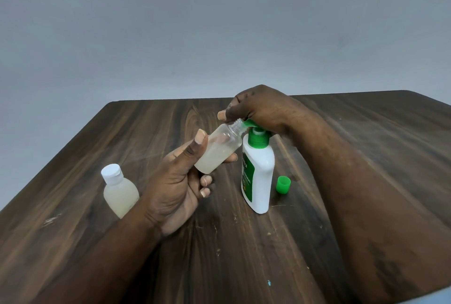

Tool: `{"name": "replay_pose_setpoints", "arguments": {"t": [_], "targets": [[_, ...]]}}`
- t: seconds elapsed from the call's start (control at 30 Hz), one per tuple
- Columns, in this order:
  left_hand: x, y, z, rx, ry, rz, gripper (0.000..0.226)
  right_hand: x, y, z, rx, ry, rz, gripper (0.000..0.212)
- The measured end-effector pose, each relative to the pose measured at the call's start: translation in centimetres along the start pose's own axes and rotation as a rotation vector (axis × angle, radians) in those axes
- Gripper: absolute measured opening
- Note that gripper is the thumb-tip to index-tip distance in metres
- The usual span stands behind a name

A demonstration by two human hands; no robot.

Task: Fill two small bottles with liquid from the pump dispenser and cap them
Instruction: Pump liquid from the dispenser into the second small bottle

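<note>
Left grip (180, 181), the nearer one, is clamped round the open bottle (219, 151), thumb on top and fingers beneath. Capped bottle (119, 191) stands on the table (366, 137) just left of that wrist, white cap on, looks full. Open bottle is held off the table, long axis tilted, neck up and to the right, mouth right at the green spout of the dispenser (258, 176). Contents pale, cloudy, roughly half full; threads bare. Green cap (283, 184) sits just right of the dispenser. Farthest, right grip (258, 110) is curled over the pump head. Judgement: second fill under way.
</note>
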State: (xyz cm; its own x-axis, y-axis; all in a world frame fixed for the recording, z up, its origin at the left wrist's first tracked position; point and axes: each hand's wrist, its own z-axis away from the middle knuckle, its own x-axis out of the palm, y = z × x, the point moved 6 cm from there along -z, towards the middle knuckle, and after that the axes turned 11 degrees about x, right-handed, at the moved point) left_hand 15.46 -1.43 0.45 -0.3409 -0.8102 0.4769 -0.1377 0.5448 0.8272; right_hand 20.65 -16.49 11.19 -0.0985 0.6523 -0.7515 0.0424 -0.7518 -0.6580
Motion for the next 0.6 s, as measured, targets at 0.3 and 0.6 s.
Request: {"name": "replay_pose_setpoints", "arguments": {"t": [0.3, 0.6], "targets": [[-0.02, -0.15, -0.04, -0.003, -0.004, -0.008, 0.07, -0.41, 0.61, -0.27, 0.047, 0.018, -0.107, 0.034], [0.07, -0.03, -0.05, -0.007, -0.015, 0.0, 0.07, 0.05, 0.67, -0.3, 0.07, -0.017, -0.124, 0.02]]}}
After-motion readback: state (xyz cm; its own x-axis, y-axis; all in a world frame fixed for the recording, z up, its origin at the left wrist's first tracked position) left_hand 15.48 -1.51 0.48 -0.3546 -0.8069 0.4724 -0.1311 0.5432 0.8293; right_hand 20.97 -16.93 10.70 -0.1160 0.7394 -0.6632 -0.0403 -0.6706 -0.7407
